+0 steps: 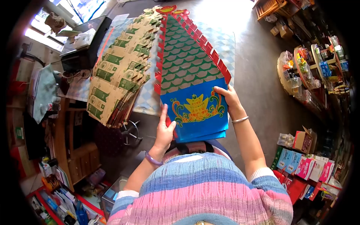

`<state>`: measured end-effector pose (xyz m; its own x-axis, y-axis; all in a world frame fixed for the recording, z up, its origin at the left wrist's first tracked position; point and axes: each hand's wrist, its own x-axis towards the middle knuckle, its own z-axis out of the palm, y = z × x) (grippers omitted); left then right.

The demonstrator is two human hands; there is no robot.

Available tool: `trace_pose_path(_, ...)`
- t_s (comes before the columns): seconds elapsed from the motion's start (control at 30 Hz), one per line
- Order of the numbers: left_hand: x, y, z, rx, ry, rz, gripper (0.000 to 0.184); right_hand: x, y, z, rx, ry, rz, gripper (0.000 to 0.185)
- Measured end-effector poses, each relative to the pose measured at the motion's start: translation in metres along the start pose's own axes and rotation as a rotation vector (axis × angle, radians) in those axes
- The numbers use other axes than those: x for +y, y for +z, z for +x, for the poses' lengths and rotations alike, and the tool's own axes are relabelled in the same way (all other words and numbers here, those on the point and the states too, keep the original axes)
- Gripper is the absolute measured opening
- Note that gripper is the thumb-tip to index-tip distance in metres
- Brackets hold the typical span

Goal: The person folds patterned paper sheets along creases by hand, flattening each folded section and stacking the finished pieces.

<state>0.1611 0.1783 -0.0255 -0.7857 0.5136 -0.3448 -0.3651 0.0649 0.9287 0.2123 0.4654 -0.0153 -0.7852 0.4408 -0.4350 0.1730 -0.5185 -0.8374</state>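
Note:
A tall printed cardboard panel [191, 75] lies between my two hands, its far part over the table. Green-edged grey scales cover its upper part, red tabbed strips run along both sides, and a blue section with a gold ingot design is nearest to me. My right hand [231, 100] grips the right edge, thumb on top of the blue section. My left hand [165, 129] holds the lower left edge, with fingers along the side. More blue layers show beneath the near edge. To the left is a fanned stack of brown cardboard pieces [120, 71] with green print.
Beneath the cardboard is a table with a blue-and-white checked cover [148, 99]. A wheeled chair base [133, 135] stands below its left side. Rounded shelves [285, 77] of goods and several boxes [303, 165] are on the right. A wooden cabinet [80, 165] stands at left.

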Motion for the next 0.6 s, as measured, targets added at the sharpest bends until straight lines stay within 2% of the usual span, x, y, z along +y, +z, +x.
trace_pose_path(0.03,0.013,0.000,-0.002,-0.040,-0.127,-0.140,0.074,-0.007,0.006,-0.005,0.012,-0.033,0.025,0.044)
trace_pose_path(0.13,0.038,0.006,0.002,-0.103,0.111,0.021,0.074,-0.050,0.008,-0.010,-0.064,-0.151,0.003,0.036)
trace_pose_path(0.2,0.065,0.021,0.016,-0.133,0.153,-0.069,0.073,-0.097,0.012,-0.013,-0.048,-0.305,-0.162,0.035)
trace_pose_path(0.27,0.090,0.047,0.032,-0.164,0.147,-0.254,0.073,-0.160,0.033,-0.017,0.075,-0.491,-0.399,0.035)
trace_pose_path(0.3,0.104,0.058,0.039,-0.177,0.000,-0.330,0.072,-0.197,0.041,-0.010,-0.034,-0.519,-0.551,0.033)
trace_pose_path(0.33,0.105,0.071,0.051,-0.235,-0.041,-0.476,0.071,-0.233,0.049,0.000,-0.139,-0.544,-0.703,0.032)
trace_pose_path(0.37,0.105,0.085,0.063,-0.287,-0.090,-0.619,0.070,-0.257,0.067,0.011,-0.137,-0.569,-0.778,0.029)
trace_pose_path(0.4,0.096,0.103,0.077,-0.379,-0.034,-0.838,0.070,-0.273,0.093,0.015,-0.134,-0.590,-0.855,0.027)
trace_pose_path(0.47,0.107,0.146,0.083,-0.331,-0.216,-1.031,0.071,-0.298,0.162,0.000,0.051,-0.483,-1.493,0.041)
trace_pose_path(0.53,0.076,0.177,0.097,-0.403,-0.311,-1.248,0.072,-0.281,0.192,0.048,-0.159,-0.559,-1.940,0.025)
trace_pose_path(0.57,0.070,0.183,0.092,-0.447,-0.464,-1.313,0.068,-0.256,0.199,0.074,-0.223,-0.595,-2.085,0.026)
trace_pose_path(0.6,0.051,0.188,0.094,-0.565,-0.622,-1.460,0.057,-0.231,0.206,0.093,-0.288,-0.629,-2.229,0.028)
